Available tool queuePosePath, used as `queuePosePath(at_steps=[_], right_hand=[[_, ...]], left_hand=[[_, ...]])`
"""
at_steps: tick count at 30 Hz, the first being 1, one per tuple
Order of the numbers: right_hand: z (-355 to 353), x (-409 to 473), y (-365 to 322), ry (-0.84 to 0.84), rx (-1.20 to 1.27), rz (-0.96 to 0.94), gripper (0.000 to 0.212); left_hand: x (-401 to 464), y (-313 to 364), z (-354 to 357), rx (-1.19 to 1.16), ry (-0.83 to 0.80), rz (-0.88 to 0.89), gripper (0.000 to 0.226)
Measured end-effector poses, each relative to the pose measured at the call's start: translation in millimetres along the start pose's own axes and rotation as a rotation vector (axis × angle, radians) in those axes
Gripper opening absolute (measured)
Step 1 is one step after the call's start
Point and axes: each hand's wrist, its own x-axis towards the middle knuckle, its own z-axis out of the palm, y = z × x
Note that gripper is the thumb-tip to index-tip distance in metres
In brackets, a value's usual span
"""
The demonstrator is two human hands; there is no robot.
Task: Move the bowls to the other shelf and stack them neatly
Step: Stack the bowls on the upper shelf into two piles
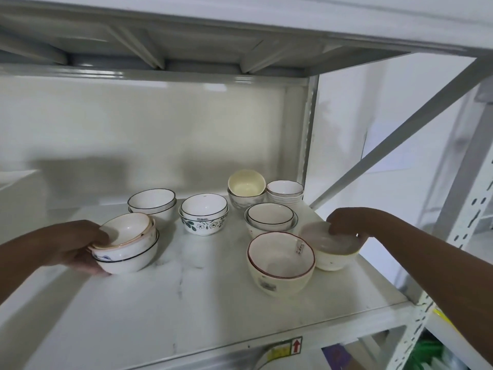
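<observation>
Left hand [77, 247] grips bowl stack [126, 247]; right hand [344, 222] fingertips blurred on bowl [330, 252].

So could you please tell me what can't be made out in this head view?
- Left hand palm: behind the tilted stack of white bowls it grips.
- Speckled cream bowl interior: blurred under the right hand.
- Items under the white metal shelf: cut off by the frame edge.

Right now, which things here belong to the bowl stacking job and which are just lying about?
Job: left hand gripping bowl stack; right hand holding speckled bowl; red-rimmed bowls; floral bowl; shelf.
Lying about: green items, yellow label.
</observation>
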Motion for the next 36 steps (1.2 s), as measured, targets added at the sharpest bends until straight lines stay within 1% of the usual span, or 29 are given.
queuePosePath(at_steps=[3, 5, 7, 9, 11, 12, 13, 14, 15, 16, 17, 18, 19, 20, 22, 24, 25, 26, 28, 29, 31, 36], right_hand=[[2.3, 0.4, 0.7, -0.026, 0.019, -0.021, 0.022], [2.8, -0.4, 0.6, -0.025, 0.055, -0.037, 0.02], [2.4, 0.7, 0.7, -0.026, 0.071, -0.049, 0.019], [2.7, 0.5, 0.9, -0.014, 0.085, -0.057, 0.015], [3.4, 1.2, -0.5, -0.004, 0.064, -0.06, 0.012], [3.6, 1.3, -1.6, 0.017, 0.028, -0.063, 0.01], [4.2, 1.0, -3.2, 0.048, -0.007, -0.062, 0.008], [4.7, 1.1, -4.9, 0.069, -0.031, -0.067, 0.008], [5.5, 2.4, -5.7, 0.058, -0.034, -0.075, 0.008], [5.3, 2.8, -5.6, 0.03, -0.012, -0.089, 0.01], [5.6, 2.6, -6.1, 0.015, 0.022, -0.099, 0.012], [5.9, 1.9, -5.9, 0.005, 0.03, -0.107, 0.013], [5.4, 2.3, -5.6, 0.009, 0.026, -0.108, 0.013], [5.3, 1.8, -5.4, 0.017, 0.006, -0.108, 0.011], [5.5, 2.5, -4.5, 0.026, 0.04, -0.118, 0.011], [5.5, 6.2, -1.7, 0.023, 0.076, -0.132, 0.013], [6.2, 5.7, -0.8, 0.027, 0.078, -0.129, 0.013], [6.7, 5.5, 0.5, 0.035, 0.083, -0.13, 0.014], [7.6, 3.7, 1.9, 0.041, 0.106, -0.145, 0.016], [7.5, 2.2, 2.0, 0.043, 0.121, -0.153, 0.019], [6.8, 0.4, 4.9, 0.041, 0.159, -0.172, 0.025], [7.5, -8.7, 5.3, -0.038, 0.216, -0.217, 0.018]], left_hand=[[-1.2, 1.9, -2.4, 0.033, 0.012, -0.034, 0.018], [-1.7, 2.9, -4.6, 0.083, 0.002, -0.043, 0.02], [-6.4, 6.3, -6.6, 0.151, 0.0, -0.04, 0.028], [-8.2, 12.7, -8.8, 0.201, 0.085, 0.002, 0.038], [1.5, 19.1, -13.4, 0.302, 0.278, 0.138, 0.061], [7.4, 22.1, -13.1, 0.327, 0.404, 0.22, 0.068], [9.1, 28.3, -7.4, 0.362, 0.536, 0.311, 0.068], [4.8, 36.8, 2.8, 0.42, 0.638, 0.439, 0.062], [-6.4, 46.5, 17.4, 0.488, 0.712, 0.582, 0.053], [-19.2, 55.8, 37.5, 0.536, 0.749, 0.729, 0.046], [-31.3, 62.9, 57.7, 0.521, 0.721, 0.846, 0.039], [-46.3, 70.7, 82.0, 0.474, 0.634, 0.921, 0.032], [-57.2, 76.1, 104.7, 0.428, 0.493, 0.911, 0.026], [-62.6, 79.2, 124.5, 0.4, 0.299, 0.824, 0.023], [-69.2, 85.5, 158.7, 0.357, -0.104, 0.56, 0.032], [-71.2, 90.1, 180.2, 0.372, -0.401, 0.385, 0.044], [-71.9, 90.1, 187.5, 0.371, -0.498, 0.335, 0.047], [-69.8, 88.7, 192.8, 0.343, -0.555, 0.304, 0.047], [-66.6, 86.1, 198.2, 0.25, -0.607, 0.28, 0.037], [-63.9, 85.1, 198.7, 0.192, -0.614, 0.273, 0.031], [-59.3, 83.9, 195.8, 0.085, -0.625, 0.267, 0.031], [-51.9, 74.6, 181.6, 0.034, -0.636, 0.274, 0.031]])
